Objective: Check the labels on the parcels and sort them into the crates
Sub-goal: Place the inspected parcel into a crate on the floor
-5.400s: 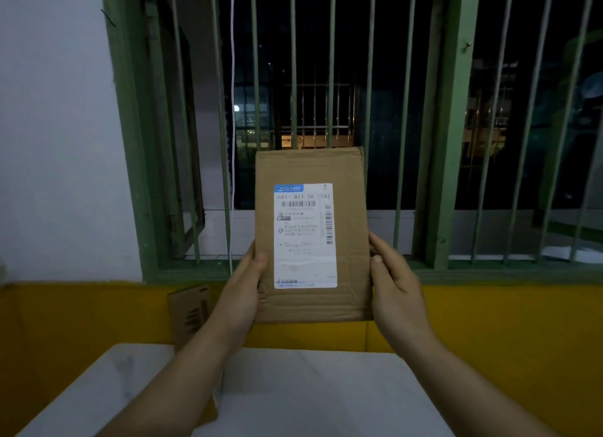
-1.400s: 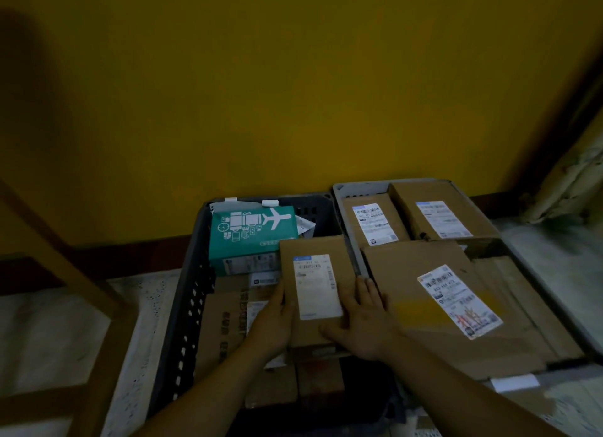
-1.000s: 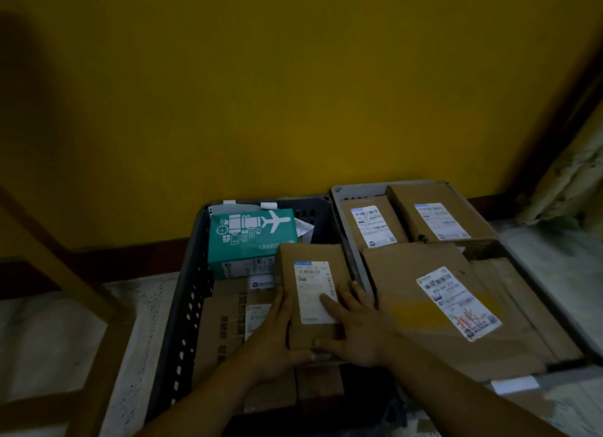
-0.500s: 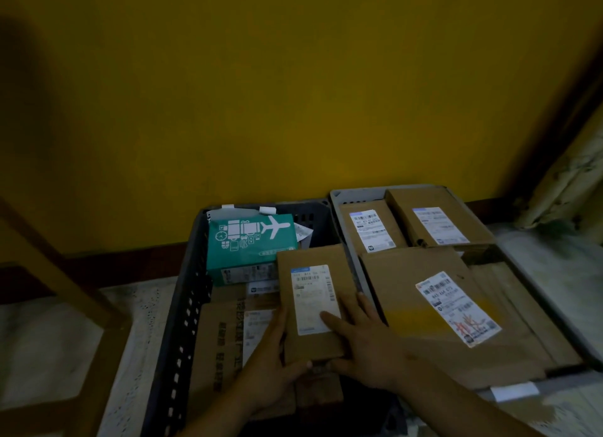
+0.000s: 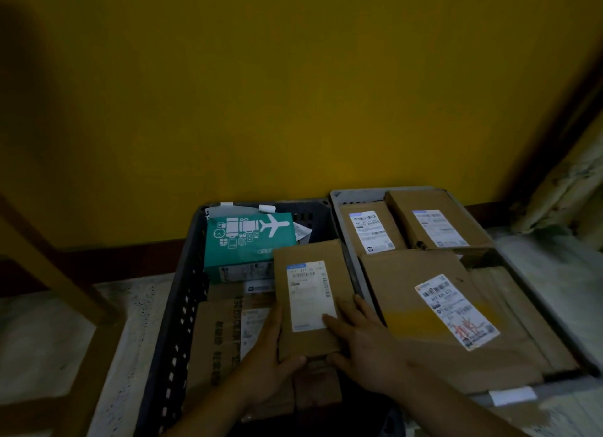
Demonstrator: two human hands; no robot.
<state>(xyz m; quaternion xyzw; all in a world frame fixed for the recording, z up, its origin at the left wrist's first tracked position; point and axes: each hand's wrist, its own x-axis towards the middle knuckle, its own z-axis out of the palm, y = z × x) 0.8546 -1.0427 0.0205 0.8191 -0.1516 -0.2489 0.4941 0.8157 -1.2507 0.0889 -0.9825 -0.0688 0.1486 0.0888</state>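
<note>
In the dark crate [image 5: 182,293], on top of the other boxes and just in front of the teal box [image 5: 248,244], lies the brown parcel [image 5: 310,303] with its white label [image 5: 310,294] facing up. Your left hand [image 5: 270,361] grips its near left corner, thumb hooked under the near edge. Your right hand [image 5: 362,342] rests on its right side, fingers fairly straight, one fingertip on the label, beside the grey crate [image 5: 352,267] of labelled parcels.

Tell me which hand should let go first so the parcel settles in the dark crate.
Right. The right hand only lies flat on the brown parcel, fingers over its label. The left hand has the grip, thumb hooked around the near edge, so it can probably steady the parcel in the dark crate.
</note>
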